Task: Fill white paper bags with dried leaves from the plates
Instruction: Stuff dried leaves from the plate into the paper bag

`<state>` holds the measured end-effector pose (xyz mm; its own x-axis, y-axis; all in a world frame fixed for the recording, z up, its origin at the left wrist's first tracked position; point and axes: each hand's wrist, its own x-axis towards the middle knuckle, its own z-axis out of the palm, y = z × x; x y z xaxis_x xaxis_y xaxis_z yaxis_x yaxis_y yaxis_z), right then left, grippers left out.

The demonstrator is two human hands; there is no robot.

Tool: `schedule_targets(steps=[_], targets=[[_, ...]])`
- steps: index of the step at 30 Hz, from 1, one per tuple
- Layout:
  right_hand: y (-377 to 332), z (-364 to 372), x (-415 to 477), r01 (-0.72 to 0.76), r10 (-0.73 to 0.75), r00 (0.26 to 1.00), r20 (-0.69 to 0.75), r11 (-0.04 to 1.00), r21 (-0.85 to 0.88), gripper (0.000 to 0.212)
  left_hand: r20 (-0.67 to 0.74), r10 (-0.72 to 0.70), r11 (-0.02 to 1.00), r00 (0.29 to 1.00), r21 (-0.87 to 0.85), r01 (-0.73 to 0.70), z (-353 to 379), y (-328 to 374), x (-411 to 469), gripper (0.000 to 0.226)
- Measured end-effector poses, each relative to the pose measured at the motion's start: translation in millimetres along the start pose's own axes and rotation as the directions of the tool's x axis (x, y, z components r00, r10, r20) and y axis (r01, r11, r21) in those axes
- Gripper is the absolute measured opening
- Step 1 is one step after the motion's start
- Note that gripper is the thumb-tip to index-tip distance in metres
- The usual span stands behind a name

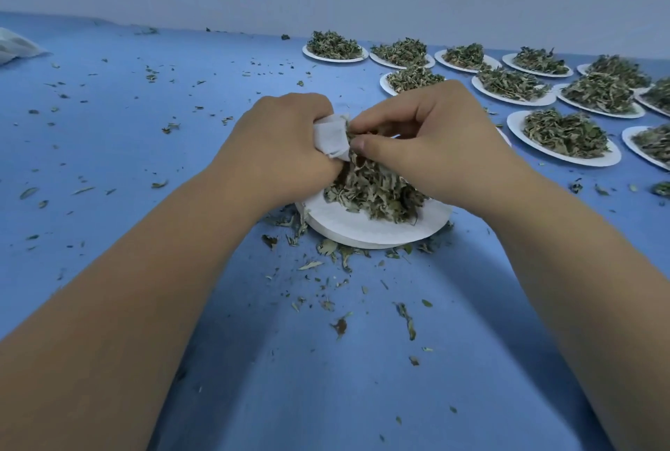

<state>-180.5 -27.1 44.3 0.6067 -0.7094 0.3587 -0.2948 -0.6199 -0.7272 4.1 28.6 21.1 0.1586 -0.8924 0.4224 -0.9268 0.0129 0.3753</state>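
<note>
Grips the white paper bag (330, 140) in the left hand (286, 146), mouth turned rightward — pinches dried leaves (373, 191) in the right hand (431, 146), touching that mouth, just above the plate (362, 231).

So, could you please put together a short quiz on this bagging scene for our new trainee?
1. True or false: the left hand grips the white paper bag.
2. The other full plates stand at: A) the far right of the table; B) its far left; C) its near edge.
3. Fill in: the right hand pinches dried leaves above a white ___.
Key: 1 true; 2 A; 3 plate.
</note>
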Motion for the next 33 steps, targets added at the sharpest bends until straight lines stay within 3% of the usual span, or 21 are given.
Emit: schedule_targets(steps=[5, 8, 11, 14, 19, 23, 28, 30, 33], targets=[[-16, 4, 9, 0.063, -0.065, 0.998, -0.015, 0.993, -0.1, 0.012, -0.018, 0.06, 0.99, 0.998, 0.129, -0.057, 3, 6, -3, 0.019], [-21, 4, 12, 0.06, -0.063, 0.998, -0.027, 0.993, -0.099, 0.017, -0.056, 0.068, 0.993, 0.996, 0.104, -0.062, 2, 7, -3, 0.018], [-24, -2, 11, 0.018, -0.017, 0.998, 0.061, 1.0, -0.017, 0.013, -0.059, 0.047, 0.996, 0.997, 0.079, -0.042, 2, 1, -1, 0.02], [-25, -9, 10, -0.007, -0.005, 0.986, 0.169, 0.998, 0.065, 0.026, -0.039, 0.041, 0.992, 0.998, 0.12, -0.036, 5, 0, 1, 0.024], [-26, 4, 14, 0.058, -0.062, 0.997, 0.041, 0.995, 0.082, 0.016, -0.065, 0.021, 0.999, 0.998, 0.029, -0.019, 2, 5, -1, 0.013], [-24, 14, 16, 0.109, -0.108, 0.994, 0.03, 0.992, -0.055, 0.015, -0.063, 0.01, 0.997, 0.998, -0.073, -0.015, 2, 3, -5, 0.014], [-18, 4, 21, 0.136, -0.143, 0.989, -0.042, 0.982, -0.133, 0.016, -0.08, 0.025, 1.0, 0.996, 0.009, -0.024, -6, -6, -3, 0.025], [-10, -13, 17, 0.107, -0.104, 0.994, 0.028, 0.98, -0.169, 0.019, -0.094, -0.007, 1.0, 0.996, 0.018, 0.009, -10, -15, -2, 0.023], [1, -24, 4, 0.148, -0.019, 0.942, 0.336, 0.919, -0.364, 0.054, -0.075, -0.037, 0.997, 0.996, 0.065, 0.042, -13, -23, 0, 0.011]])
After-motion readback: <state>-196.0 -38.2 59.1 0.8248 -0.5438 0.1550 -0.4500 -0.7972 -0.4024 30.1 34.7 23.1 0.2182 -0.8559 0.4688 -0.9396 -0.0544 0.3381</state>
